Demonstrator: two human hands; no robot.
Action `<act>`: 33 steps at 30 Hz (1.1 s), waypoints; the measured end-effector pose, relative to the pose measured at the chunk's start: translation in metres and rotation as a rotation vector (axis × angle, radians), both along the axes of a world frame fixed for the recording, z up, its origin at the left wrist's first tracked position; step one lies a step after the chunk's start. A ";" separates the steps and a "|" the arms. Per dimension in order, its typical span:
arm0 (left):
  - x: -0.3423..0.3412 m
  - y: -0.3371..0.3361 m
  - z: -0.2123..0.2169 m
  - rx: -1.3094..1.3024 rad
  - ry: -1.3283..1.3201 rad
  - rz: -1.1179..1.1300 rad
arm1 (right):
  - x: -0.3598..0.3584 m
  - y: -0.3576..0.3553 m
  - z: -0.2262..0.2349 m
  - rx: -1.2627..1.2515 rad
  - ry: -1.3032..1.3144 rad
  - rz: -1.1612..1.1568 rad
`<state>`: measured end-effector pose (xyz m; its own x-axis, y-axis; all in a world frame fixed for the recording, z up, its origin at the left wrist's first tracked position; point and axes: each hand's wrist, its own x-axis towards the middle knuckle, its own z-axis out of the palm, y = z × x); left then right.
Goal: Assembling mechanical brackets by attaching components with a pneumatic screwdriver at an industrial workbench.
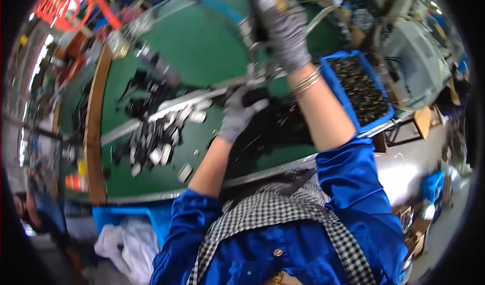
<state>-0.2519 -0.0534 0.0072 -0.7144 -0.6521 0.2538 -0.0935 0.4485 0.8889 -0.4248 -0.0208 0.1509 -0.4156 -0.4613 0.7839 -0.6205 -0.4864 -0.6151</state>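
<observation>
Over the middle of the green worktable, my left hand, in a grey glove, is closed on a small black part. My right hand, also in a grey glove, is raised and reaches to the far side of the table. It is closed around a dark, long object, too blurred to name. To the left of my left hand lies a loose pile of white and black plastic parts. Farther back is a heap of black parts.
A blue bin full of small dark metallic pieces stands at the table's right edge. A wooden strip borders the table on the left. A metal bar crosses the tabletop. Below the front edge, a blue container stands beside white bags.
</observation>
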 end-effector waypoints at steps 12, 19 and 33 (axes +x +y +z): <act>0.014 -0.007 -0.014 -0.047 -0.007 0.035 | 0.042 -0.005 0.008 -0.023 -0.397 0.132; 0.012 -0.007 -0.016 -0.106 0.020 0.055 | 0.048 0.002 0.006 0.042 -0.439 0.155; 0.014 -0.005 -0.019 -0.048 0.004 0.085 | 0.040 -0.003 0.000 0.003 -0.367 0.171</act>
<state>-0.2380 -0.0588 -0.0120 -0.6559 -0.6972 0.2892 -0.1291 0.4812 0.8671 -0.3851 -0.0235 0.1508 -0.5847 -0.5503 0.5961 -0.2696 -0.5612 -0.7825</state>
